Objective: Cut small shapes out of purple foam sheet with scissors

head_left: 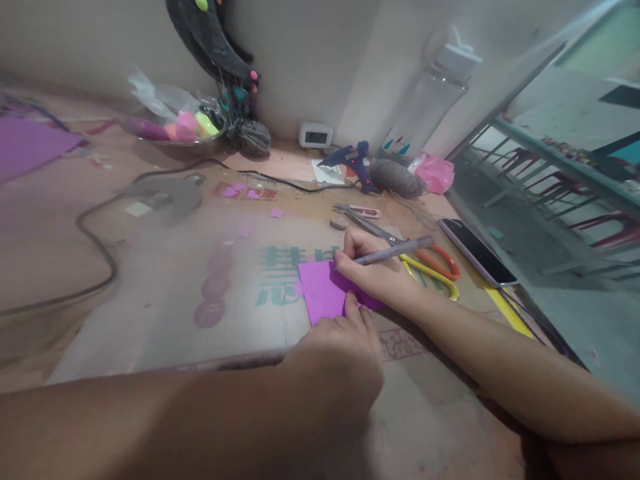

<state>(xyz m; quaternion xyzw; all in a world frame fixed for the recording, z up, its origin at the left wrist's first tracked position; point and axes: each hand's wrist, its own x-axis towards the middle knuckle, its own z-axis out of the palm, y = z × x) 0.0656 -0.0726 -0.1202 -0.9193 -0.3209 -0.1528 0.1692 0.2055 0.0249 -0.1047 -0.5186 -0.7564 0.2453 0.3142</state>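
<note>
A purple sheet [323,290] lies on the printed board [170,300] in front of me. My right hand [373,270] is closed round a grey pen [395,251] at the sheet's upper right; its tip is hidden by the fingers. My left hand [345,340] rests on the lower edge of the sheet, fingertips pressed on it, with some fingers curled out of sight. Scissors [437,267] with orange and yellow handles lie partly behind my right hand. Small purple cut-outs [277,213] are scattered beyond the sheet.
A blue glue gun [353,162], grey yarn [397,178], a small white clock [316,136] and a clear bottle [423,110] stand along the wall. At the right edge lies a phone [477,252]. A bowl [175,139] is back left; a black cable [93,233] crosses the left side.
</note>
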